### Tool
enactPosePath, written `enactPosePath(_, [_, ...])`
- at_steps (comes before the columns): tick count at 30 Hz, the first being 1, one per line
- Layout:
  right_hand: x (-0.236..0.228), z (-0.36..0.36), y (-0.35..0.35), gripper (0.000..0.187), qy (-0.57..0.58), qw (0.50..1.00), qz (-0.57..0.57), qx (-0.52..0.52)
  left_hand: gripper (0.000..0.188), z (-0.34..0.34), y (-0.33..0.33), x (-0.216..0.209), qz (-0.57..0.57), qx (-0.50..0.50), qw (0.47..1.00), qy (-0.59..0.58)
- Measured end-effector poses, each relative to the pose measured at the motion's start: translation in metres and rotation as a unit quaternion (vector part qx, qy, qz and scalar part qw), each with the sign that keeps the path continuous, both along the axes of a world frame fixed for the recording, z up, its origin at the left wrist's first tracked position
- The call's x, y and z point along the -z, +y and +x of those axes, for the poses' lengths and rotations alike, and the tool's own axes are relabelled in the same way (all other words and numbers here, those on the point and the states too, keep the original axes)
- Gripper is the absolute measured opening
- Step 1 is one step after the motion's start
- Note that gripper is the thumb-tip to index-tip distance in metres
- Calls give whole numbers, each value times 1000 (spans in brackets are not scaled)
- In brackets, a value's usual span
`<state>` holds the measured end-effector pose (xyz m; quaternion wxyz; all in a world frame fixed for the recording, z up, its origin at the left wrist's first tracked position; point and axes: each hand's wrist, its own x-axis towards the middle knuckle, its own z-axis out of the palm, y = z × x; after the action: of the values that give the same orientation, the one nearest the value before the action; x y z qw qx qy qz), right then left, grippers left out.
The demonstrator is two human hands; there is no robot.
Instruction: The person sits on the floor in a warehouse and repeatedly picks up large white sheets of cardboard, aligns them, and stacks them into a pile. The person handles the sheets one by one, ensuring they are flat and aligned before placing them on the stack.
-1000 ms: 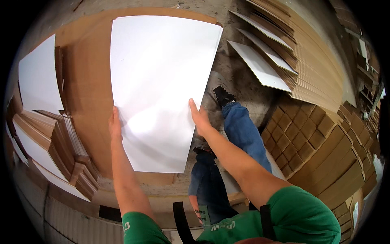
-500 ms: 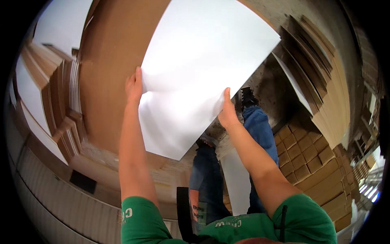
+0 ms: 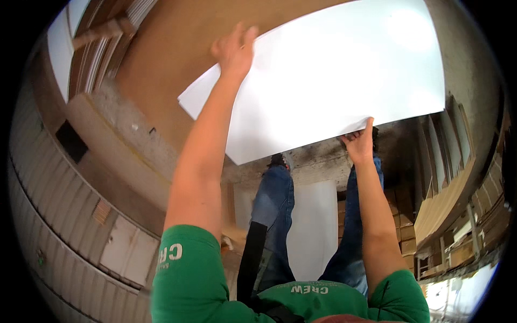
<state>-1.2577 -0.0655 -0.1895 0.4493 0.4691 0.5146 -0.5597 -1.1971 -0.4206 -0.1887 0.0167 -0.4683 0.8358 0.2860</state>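
A large white sheet (image 3: 334, 70) stretches across the upper middle, tilted and slightly bowed. My right hand (image 3: 362, 144) grips its near edge, thumb on top and fingers curled underneath. At the sheet's upper left edge is my left hand (image 3: 235, 51), slightly blurred, its fingers apart and stretched over brown board. A corner of another white sheet (image 3: 198, 96) shows beneath my left wrist. Below both lies a wide brown cardboard surface (image 3: 156, 70), partly covered by the white sheets.
Stacked boards (image 3: 102, 54) stand at the upper left. More upright cardboard sheets (image 3: 444, 172) lean at the right, near brown stacked boxes (image 3: 405, 220). Between my legs is a white panel (image 3: 312, 231). A corrugated wall (image 3: 64, 210) curves along the lower left.
The white sheet has turned clockwise and shifted right, its long side now running more across. My left hand moved up and right and its fingers spread; my right hand moved right, still gripping the edge.
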Motion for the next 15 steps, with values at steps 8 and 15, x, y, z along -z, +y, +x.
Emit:
enactPosePath(8, [-3,69,-40,97,-80,992,-59,-76,72,315,116,11,242,-688,684,12])
enactPosePath(15, [6,78,-39,97,-48,990,-64,-115,71,312,216,24,402,-731,437,337])
